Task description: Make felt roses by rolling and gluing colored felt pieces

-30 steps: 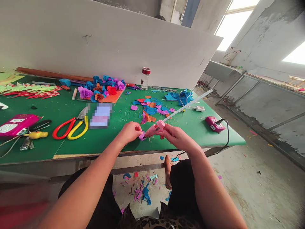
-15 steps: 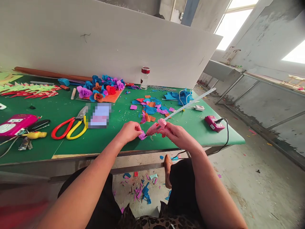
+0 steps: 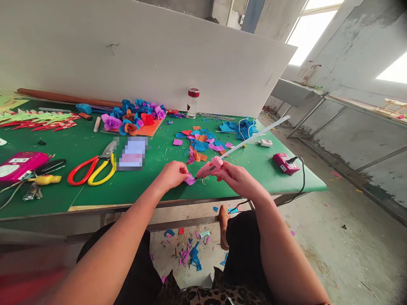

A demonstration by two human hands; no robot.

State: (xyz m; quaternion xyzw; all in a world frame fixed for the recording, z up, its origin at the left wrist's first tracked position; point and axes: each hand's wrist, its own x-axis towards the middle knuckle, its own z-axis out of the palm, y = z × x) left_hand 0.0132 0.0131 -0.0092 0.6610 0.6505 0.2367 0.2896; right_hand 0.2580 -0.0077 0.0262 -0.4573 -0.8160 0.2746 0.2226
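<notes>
Between the fingertips of my left hand (image 3: pixel 172 174) is a small purple paper piece (image 3: pixel 190 180) near the table's front edge. My right hand (image 3: pixel 240 180) is wrapped round a pink hot glue gun (image 3: pixel 208 168), its nozzle pointing left at the paper. Whether the nozzle touches the paper I cannot tell. A long clear glue stick (image 3: pixel 254 137) sticks out of the gun's back, up to the right. Just beyond the gun lies a loose pile of cut paper pieces (image 3: pixel 201 146) in blue, orange and purple.
Paper flowers (image 3: pixel 130 117) stand at the back left of the green table (image 3: pixel 152 156). Red-and-yellow-handled scissors (image 3: pixel 95 163) lie left of my hand. A lidded glass jar (image 3: pixel 192 103) stands by the white board (image 3: pixel 190 59). A magenta power box (image 3: pixel 286 164) with a black cord sits far right.
The glue gun has tilted slightly in my right hand. My left hand keeps its pinch on the purple paper and has hardly moved.
</notes>
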